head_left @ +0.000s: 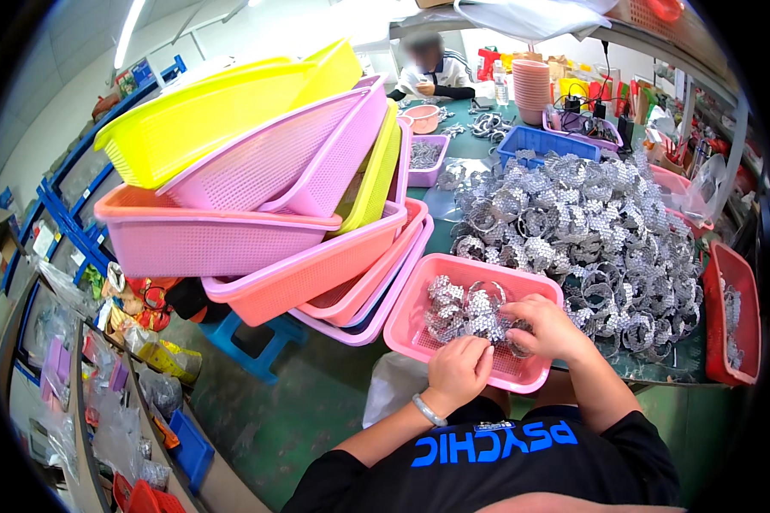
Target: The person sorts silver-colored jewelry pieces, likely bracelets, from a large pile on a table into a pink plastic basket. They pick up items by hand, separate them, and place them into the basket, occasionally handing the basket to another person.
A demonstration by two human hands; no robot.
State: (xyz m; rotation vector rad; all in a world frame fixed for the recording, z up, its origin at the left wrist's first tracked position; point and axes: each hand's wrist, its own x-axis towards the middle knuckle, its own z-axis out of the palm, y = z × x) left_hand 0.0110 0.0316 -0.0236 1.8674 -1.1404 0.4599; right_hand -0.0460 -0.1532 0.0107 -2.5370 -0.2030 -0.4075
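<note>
A pink plastic basket (406,332) stands at the table's near edge, just in front of me. In it lie several curled silvery bands (453,308) with a scale-like surface. My right hand (546,327) reaches over the right part of the basket, its fingers curled round one silvery band (517,328). At the basket's near side, my left hand (460,369) has thumb and fingertips pressed together; whatever they hold is too small or hidden. A pale bangle (429,410) circles my left wrist. A large heap of similar bands (565,222) covers the table beyond the basket.
Leaning stacks of pink, purple and yellow baskets (222,239) rise at left, above a blue stool (252,342). A red bin (731,316) stands right. Behind the heap are a blue tray (547,144) and stacked pink tubs (531,85). Across the table sits another person (436,73).
</note>
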